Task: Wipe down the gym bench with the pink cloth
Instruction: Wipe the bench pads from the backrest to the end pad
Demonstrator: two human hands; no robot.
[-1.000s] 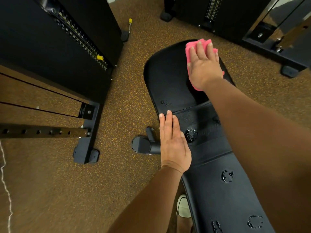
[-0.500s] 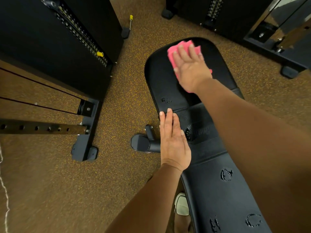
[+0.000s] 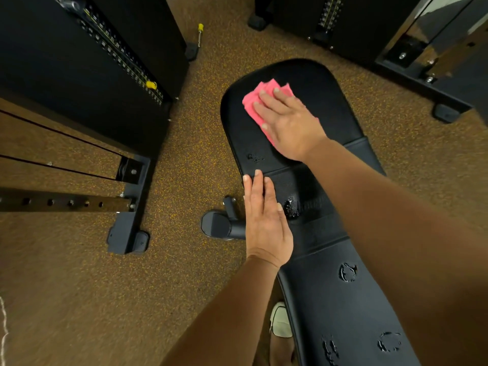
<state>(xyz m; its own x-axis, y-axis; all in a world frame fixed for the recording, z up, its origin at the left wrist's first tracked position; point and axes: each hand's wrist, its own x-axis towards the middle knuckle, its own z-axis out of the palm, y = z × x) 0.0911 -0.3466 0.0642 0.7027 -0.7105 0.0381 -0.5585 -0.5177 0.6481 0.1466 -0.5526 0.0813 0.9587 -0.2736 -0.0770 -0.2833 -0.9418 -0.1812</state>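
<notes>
Speckled brown rubber floor [image 3: 184, 167] surrounds a black gym bench [image 3: 330, 307] that runs from 5 o'clock up towards 12.

Nearest, at 5 o'clock, the long pad carries several rings of liquid [image 3: 348, 272] that look unwiped. A pale shoe [image 3: 281, 319] shows just beside the bench's left edge at 6 o'clock.

At the centre, the left hand [image 3: 266, 220] lies flat with straight, closed fingers on the bench's left edge, holding nothing and apparently bracing. Just to its right is another wet blotch [image 3: 290, 207] on the middle section.

Further out, at 12 o'clock, the right hand [image 3: 287, 122] presses the pink cloth [image 3: 260, 101] onto the far pad, palm down and fingers spread and straight. A small wet patch [image 3: 253, 157] sits at 7 o'clock from that hand.

Wiping of the far pad is in hand, and the task seems early, with most of the liquid untouched. The next move likely calls for drawing the cloth back over the small patch, then the middle blotch, keeping the palm pressed flat.

The right forearm covers much of the bench's right side, and the palm hides most of the cloth. The bench's near end is cut off at the frame's bottom. Whether the far pad is dry is hard to tell on the black surface.

Dark weight machines [image 3: 105, 62] stand at 10 and 1 o'clock.
</notes>
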